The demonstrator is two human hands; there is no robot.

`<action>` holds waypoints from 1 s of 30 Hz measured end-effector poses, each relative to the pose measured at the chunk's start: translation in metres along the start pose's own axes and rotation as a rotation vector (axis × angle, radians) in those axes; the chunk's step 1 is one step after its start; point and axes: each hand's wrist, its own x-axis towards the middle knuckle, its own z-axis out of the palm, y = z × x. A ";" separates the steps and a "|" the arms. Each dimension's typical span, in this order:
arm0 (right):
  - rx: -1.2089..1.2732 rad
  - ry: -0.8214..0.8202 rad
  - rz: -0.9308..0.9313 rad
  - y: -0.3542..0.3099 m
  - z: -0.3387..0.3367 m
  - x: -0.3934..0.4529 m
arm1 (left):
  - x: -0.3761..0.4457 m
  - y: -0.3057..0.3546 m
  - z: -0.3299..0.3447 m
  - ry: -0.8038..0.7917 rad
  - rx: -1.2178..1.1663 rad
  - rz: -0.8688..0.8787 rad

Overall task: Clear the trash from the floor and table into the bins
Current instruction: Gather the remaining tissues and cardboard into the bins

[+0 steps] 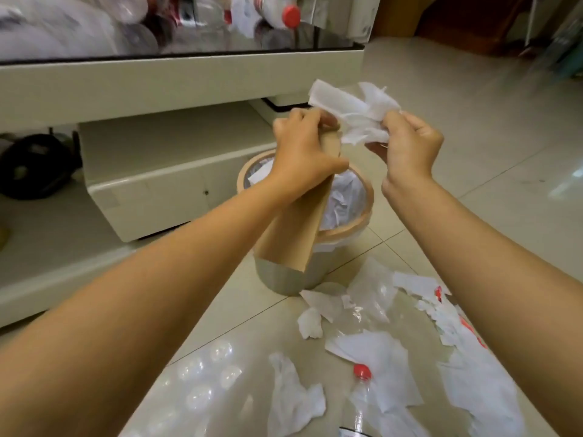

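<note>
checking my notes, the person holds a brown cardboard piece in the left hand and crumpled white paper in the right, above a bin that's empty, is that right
Not quite: the bin is not empty. The head view shows white paper and a clear liner already inside it. The rest holds: the left hand grips the brown cardboard piece and the right hand holds the crumpled white paper above the bin.

A bin (359, 228) stands below the fingers (328, 121); a table (189, 77) behind them; scattered paper (375, 351) nearer the person.

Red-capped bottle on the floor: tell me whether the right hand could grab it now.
Probably not yet: the right hand is full of crumpled paper. Nothing lies over the bottle itself.
</note>
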 end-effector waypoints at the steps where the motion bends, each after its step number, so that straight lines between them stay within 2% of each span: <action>1: 0.005 0.037 0.000 0.005 0.001 0.004 | 0.008 -0.004 0.001 0.030 0.022 -0.039; 4: -0.028 0.118 0.021 0.024 -0.002 0.009 | 0.027 -0.009 0.006 0.096 0.063 -0.142; 7: -0.181 0.126 0.066 0.046 -0.013 0.005 | 0.039 -0.011 0.010 0.126 0.037 -0.194; 9: -0.276 0.057 0.104 0.058 -0.020 0.002 | 0.041 -0.017 0.012 0.066 0.010 -0.239; 13: -0.399 -0.096 0.157 0.067 -0.025 0.000 | 0.023 -0.034 0.015 -0.154 -0.062 -0.345; 15: -0.434 -0.154 0.138 0.066 -0.024 0.000 | 0.008 -0.038 0.015 -0.236 0.007 -0.339; 19: -0.501 -0.238 0.066 0.061 -0.023 -0.003 | -0.016 -0.038 0.011 -0.291 0.030 -0.274; 25: -0.578 -0.350 -0.030 0.050 -0.039 -0.005 | -0.032 -0.033 0.027 -0.262 0.103 -0.177; 28: -0.572 -0.417 -0.025 0.045 -0.054 -0.002 | -0.022 -0.040 0.036 -0.383 0.251 -0.191; 30: -0.579 -0.436 -0.004 0.043 -0.064 0.000 | -0.017 -0.048 0.041 -0.442 0.476 -0.195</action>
